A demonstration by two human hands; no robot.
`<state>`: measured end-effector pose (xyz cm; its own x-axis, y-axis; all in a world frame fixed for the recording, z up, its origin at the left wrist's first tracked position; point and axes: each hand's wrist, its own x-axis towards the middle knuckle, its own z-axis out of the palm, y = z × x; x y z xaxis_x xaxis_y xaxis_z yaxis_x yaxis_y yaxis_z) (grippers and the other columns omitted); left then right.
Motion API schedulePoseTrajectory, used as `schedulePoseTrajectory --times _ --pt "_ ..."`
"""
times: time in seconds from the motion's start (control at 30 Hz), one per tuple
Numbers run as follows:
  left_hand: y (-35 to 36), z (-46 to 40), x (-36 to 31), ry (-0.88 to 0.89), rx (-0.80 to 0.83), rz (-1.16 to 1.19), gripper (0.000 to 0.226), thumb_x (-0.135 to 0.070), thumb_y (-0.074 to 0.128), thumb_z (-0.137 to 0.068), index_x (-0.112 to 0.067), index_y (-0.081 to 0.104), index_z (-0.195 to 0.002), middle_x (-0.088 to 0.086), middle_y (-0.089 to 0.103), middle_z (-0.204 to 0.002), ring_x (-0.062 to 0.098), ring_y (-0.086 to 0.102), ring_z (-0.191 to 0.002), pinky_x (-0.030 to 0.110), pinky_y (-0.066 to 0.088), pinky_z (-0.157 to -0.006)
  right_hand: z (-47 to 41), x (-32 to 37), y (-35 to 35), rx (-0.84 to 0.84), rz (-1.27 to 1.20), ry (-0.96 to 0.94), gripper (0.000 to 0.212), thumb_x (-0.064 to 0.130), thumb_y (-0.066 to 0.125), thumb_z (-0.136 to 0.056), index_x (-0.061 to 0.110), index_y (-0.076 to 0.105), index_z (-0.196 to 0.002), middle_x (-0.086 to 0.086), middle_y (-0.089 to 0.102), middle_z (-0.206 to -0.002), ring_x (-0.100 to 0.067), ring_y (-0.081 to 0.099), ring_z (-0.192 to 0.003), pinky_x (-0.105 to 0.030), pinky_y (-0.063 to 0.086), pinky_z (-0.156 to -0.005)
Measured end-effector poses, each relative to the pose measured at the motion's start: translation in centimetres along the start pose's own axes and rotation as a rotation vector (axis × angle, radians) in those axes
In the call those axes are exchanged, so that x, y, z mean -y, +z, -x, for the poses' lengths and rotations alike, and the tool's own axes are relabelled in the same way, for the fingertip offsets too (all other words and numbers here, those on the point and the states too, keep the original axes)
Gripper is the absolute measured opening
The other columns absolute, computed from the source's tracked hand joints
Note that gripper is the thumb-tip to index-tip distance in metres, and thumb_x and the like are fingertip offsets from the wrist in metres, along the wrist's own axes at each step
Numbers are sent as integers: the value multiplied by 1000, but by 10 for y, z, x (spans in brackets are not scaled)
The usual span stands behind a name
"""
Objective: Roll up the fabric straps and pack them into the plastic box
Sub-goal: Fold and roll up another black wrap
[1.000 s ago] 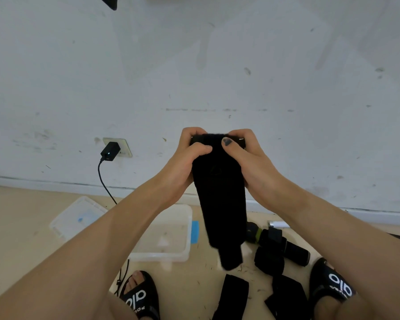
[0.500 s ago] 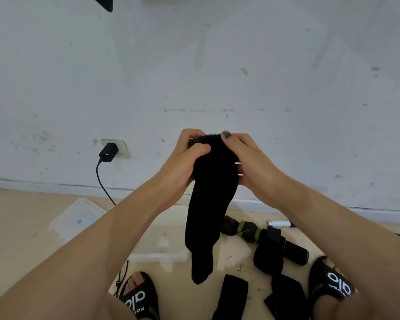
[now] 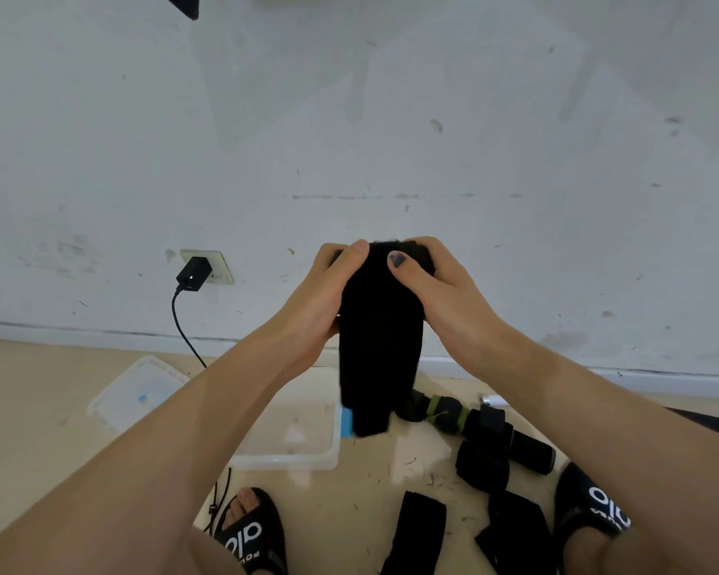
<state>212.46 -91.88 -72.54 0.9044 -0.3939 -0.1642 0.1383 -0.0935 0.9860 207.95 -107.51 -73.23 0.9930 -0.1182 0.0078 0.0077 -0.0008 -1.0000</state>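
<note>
A black fabric strap (image 3: pixel 378 350) hangs in the air in front of the wall, its top end rolled between both hands. My left hand (image 3: pixel 328 296) grips the roll from the left, thumb over the top. My right hand (image 3: pixel 436 292) grips it from the right, thumb pressed on the front. The loose tail hangs down over the clear plastic box (image 3: pixel 291 454), which stands open on the floor below. More black straps lie on the floor: a rolled bundle with a green band (image 3: pixel 445 412), a folded one (image 3: pixel 482 466), and two flat ones (image 3: pixel 416 529) (image 3: pixel 515 533).
The box's clear lid (image 3: pixel 138 392) lies on the floor to the left. A black charger (image 3: pixel 192 275) sits in a wall socket, its cable running down to the floor. My feet in black slides (image 3: pixel 250 533) (image 3: pixel 590 508) flank the straps. A white wall stands close ahead.
The hanging tail has grown shorter as more strap wound into the roll between my hands. The tail swung from left back to the middle.
</note>
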Motion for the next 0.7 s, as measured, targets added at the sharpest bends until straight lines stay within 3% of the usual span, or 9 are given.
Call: schedulePoseTrajectory --times 0.13,0.3,0.43,0.6,0.7 --pt "-2 1 -4 38 10 20 26 -40 50 -106 -19 52 -122 -1 66 -109 8 70 -95 26 54 -79 -4 5 -5 73 -116 74 21 31 58 -103 20 60 -120 0 69 -110 -14 70 -99 -32 58 -84" --pt "0 2 -5 110 -2 -25 20 -33 53 -106 -21 49 -122 -1 64 -110 2 68 -92 22 54 -77 -3 8 -6 140 -93 177 34 54 55 -99 29 60 -122 8 75 -103 -14 76 -94 -32 61 -75" --pt "1 2 -3 107 -18 2 16 -29 54 -105 -25 49 -120 5 62 -116 13 66 -101 29 56 -82 -4 5 -4 82 -94 99 27 41 59 -101 22 62 -119 -1 74 -110 -14 74 -98 -31 62 -80" --pt "1 2 3 -29 76 107 52 -59 56 -95 -31 46 -138 -1 67 -133 18 69 -118 45 56 -99 -6 4 -7 80 -116 21 19 27 60 -102 19 62 -119 -1 70 -109 -13 72 -100 -28 59 -81" --pt "-2 2 0 -30 93 95 66 -68 49 -93 -27 50 -143 1 66 -136 18 68 -121 43 56 -99 -5 5 -7 130 -118 3 18 22 60 -103 19 61 -121 0 67 -109 -10 70 -98 -26 57 -80"
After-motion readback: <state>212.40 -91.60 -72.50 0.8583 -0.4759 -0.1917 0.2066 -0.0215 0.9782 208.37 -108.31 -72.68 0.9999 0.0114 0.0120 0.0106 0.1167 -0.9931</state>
